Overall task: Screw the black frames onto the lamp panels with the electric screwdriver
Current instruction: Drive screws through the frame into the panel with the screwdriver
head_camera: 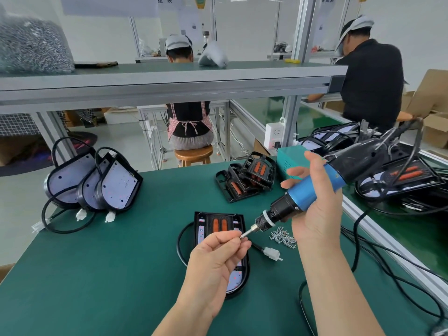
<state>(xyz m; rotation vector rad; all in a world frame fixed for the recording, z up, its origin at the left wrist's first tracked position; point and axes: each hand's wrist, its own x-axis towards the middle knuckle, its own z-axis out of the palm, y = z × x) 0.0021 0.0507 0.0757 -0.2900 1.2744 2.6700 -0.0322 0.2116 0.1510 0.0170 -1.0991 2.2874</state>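
Green matting covers the bench (109, 275), and near its middle a lamp panel (235, 278) lies flat, with a black frame (219, 215) bearing two orange strips set on its far end. Over the panel the left hand (215, 260) has thumb and forefinger pinched together at the tip of the bit (247, 232); what they hold is too small to tell. The right hand (317, 209) has its fingers wrapped round the blue barrel of the electric screwdriver (312, 187), which slants down toward the left hand. Just right of the panel lie a heap of loose screws (282, 236) and the panel's white connector (272, 253). Farther back sits a stack of spare frames (247, 178), beside a teal box (291, 158). Three more panels (97, 183) stand leaning together at the left, cables looped around them. Beyond the bench, a seated worker (191, 127) on a wooden stool (194, 154) and a standing worker (371, 86) have their backs turned.
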